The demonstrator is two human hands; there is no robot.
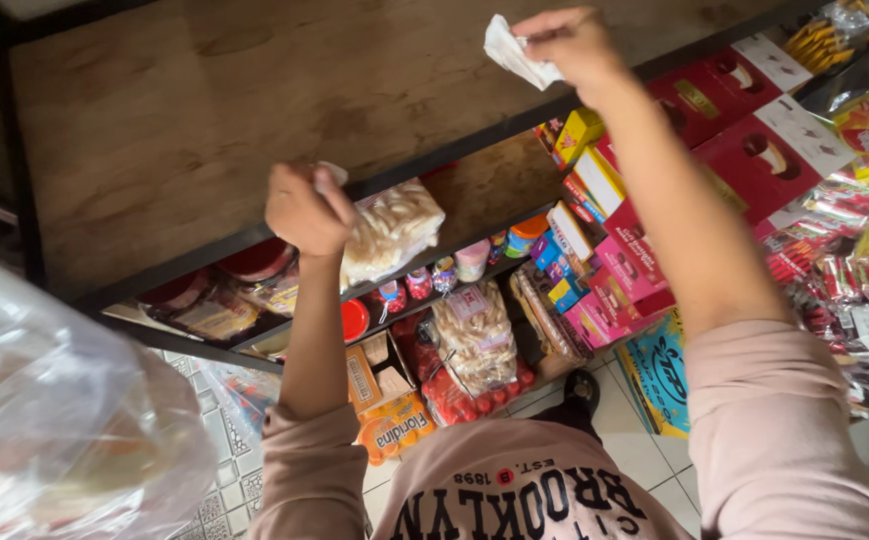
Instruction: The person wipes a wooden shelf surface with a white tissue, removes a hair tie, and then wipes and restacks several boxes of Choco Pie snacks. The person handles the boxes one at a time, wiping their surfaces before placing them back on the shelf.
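My left hand point(300, 208) is closed around the top of a clear bag of pale puffed snacks point(392, 228), which hangs at the front edge of the wooden shelf top point(185, 110). My right hand point(572, 40) reaches further up and pinches a crumpled white cloth or tissue point(515, 52) against the back part of that shelf top. Both arms wear pink sleeves.
Under the black metal shelf frame point(205, 255) stand jars with red lids point(255, 262), small bottles and another bag of snacks point(475, 335). Pink, red and yellow boxes point(625, 260) are stacked to the right, with hanging packets point(855, 280) beyond. A large clear plastic bag point(55, 420) fills the lower left. The floor is tiled.
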